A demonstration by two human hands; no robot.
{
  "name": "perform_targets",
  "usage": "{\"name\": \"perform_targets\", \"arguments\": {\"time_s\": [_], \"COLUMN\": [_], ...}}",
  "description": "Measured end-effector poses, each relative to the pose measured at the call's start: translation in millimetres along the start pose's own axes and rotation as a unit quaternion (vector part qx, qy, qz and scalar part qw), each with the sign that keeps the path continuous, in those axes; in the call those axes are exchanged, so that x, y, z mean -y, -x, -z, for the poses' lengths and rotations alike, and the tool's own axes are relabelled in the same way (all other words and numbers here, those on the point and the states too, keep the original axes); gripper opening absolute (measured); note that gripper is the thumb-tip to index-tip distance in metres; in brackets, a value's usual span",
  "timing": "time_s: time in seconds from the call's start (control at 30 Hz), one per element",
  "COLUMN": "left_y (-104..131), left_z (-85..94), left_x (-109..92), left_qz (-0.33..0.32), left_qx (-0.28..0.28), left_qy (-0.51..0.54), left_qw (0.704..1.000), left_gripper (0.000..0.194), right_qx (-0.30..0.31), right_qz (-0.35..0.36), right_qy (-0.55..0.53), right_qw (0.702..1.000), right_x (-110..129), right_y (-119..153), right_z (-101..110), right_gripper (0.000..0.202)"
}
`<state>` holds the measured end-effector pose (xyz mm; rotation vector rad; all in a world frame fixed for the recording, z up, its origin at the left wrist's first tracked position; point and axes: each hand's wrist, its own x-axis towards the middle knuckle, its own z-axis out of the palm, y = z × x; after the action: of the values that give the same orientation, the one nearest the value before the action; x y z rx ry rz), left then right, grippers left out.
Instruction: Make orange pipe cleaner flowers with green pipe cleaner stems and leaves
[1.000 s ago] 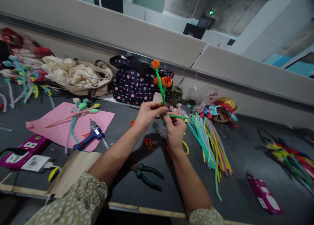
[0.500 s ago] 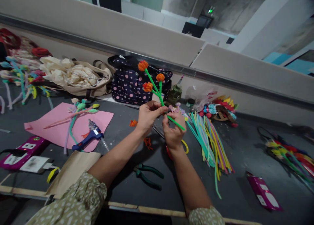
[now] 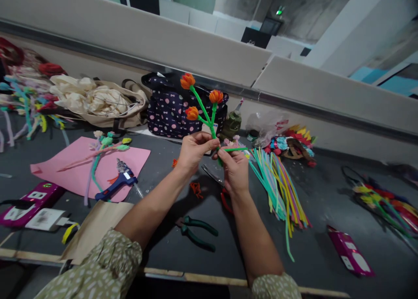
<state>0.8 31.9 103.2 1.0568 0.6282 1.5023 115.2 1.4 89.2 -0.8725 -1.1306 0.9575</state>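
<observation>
A pipe-cleaner flower stem point(image 3: 204, 112) with three orange blooms stands upright between my hands, above the table. My left hand point(image 3: 197, 150) pinches its green stalk below the fork. My right hand point(image 3: 235, 166) is closed at the lower stalk, thumb and finger on a green pipe cleaner point(image 3: 237, 149) whose free end points right. The fingers hide where the pipe cleaner meets the stalk. Under my hands lie scissors point(image 3: 214, 176) with red handles, partly covered by my right hand, and orange fuzzy scraps point(image 3: 196, 189). Green-handled pliers point(image 3: 197, 233) lie nearer to me.
Right of my hands lies a bundle of coloured pipe cleaners point(image 3: 281, 190). At left are a blue glue gun point(image 3: 120, 181) on pink paper point(image 3: 73, 159), a purple power strip point(image 3: 42, 199) and brown paper point(image 3: 98, 225). A dotted bag point(image 3: 170, 112) stands behind, against the partition.
The green pipe cleaner's free end has swung up from pointing down-right to nearly level. The flowers have tilted slightly left and turned, and my right hand has shifted its grip.
</observation>
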Motion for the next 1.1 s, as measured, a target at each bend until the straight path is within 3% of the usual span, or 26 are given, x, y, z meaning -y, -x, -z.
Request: {"name": "perform_targets", "arguments": {"time_s": [0.13, 0.27, 0.43, 0.6, 0.83, 1.1], "left_y": [1.2, 2.0, -1.0, -3.6, -9.7, -10.2], "left_z": [-0.3, 0.0, 0.5, 1.4, 11.5, 12.8], "left_x": [-2.4, -3.8, -1.9, 2.5, 0.7, -1.5], "left_qz": [0.011, 0.026, 0.029, 0.018, 0.006, 0.001], "left_qx": [0.010, 0.022, 0.038, 0.023, -0.010, -0.004], "left_qy": [0.003, 0.004, 0.015, -0.010, -0.038, -0.041], "left_qw": [1.000, 0.999, 0.999, 1.000, 0.999, 0.999], "left_gripper": [0.029, 0.029, 0.029, 0.030, 0.027, 0.025], "right_qx": [0.021, 0.012, -0.070, -0.103, 0.008, 0.033], "right_qz": [-0.048, -0.051, 0.028, 0.088, 0.050, 0.044], "right_qy": [-0.035, -0.055, -0.020, 0.077, 0.124, 0.116], "right_qw": [0.998, 0.997, 0.997, 0.988, 0.991, 0.992], "right_x": [2.6, -0.6, -13.4, -19.4, -9.2, -11.7], "right_y": [-0.4, 2.5, 6.1, 7.6, 7.4, 2.5], "right_z": [-1.7, -7.2, -13.6, -9.8, -8.5, -3.3], "right_gripper": [0.016, 0.014, 0.014, 0.014, 0.015, 0.016]}}
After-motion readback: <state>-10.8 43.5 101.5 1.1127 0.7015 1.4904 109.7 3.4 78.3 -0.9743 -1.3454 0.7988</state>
